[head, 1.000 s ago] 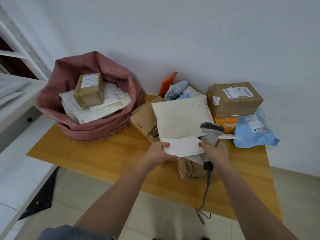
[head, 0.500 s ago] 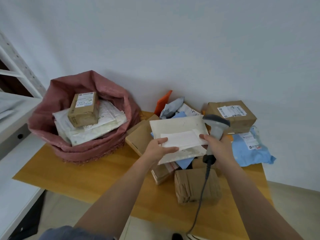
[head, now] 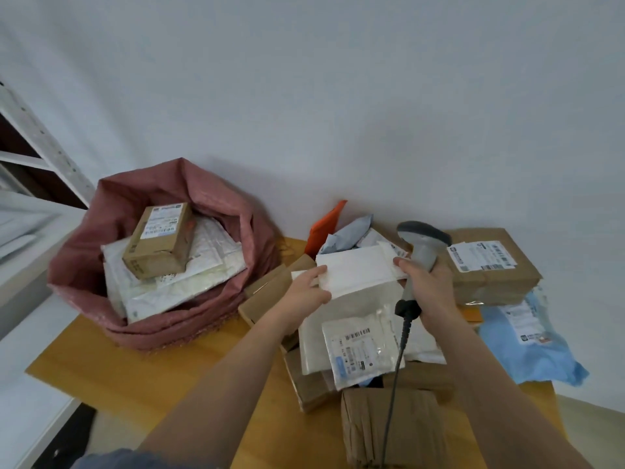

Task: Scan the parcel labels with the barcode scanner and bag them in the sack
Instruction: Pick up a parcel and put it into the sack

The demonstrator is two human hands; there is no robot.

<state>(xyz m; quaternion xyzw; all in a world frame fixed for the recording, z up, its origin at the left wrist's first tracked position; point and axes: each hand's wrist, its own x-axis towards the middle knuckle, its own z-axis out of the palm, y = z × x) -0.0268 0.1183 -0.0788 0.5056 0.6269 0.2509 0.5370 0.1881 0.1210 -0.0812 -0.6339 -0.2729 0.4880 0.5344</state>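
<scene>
A white padded envelope is held up over the parcel pile, with its flap turned towards me. My left hand pinches its left edge. My right hand grips the grey barcode scanner by the handle, and its thumb touches the envelope's right edge. The scanner's cable hangs down in front. Below the envelope lies a white mailer with a barcode label. The pink sack stands open at the left, holding a brown box and white mailers.
On the wooden table lie several brown cardboard parcels, a blue poly bag, an orange mailer and a taped brown parcel near the front edge. A white shelf unit stands at the left. The wall is close behind.
The large white envelope has been lifted off the pile and turned, uncovering a labelled mailer beneath. Both hands rose with it, and the scanner came up too. The view tilted upward.
</scene>
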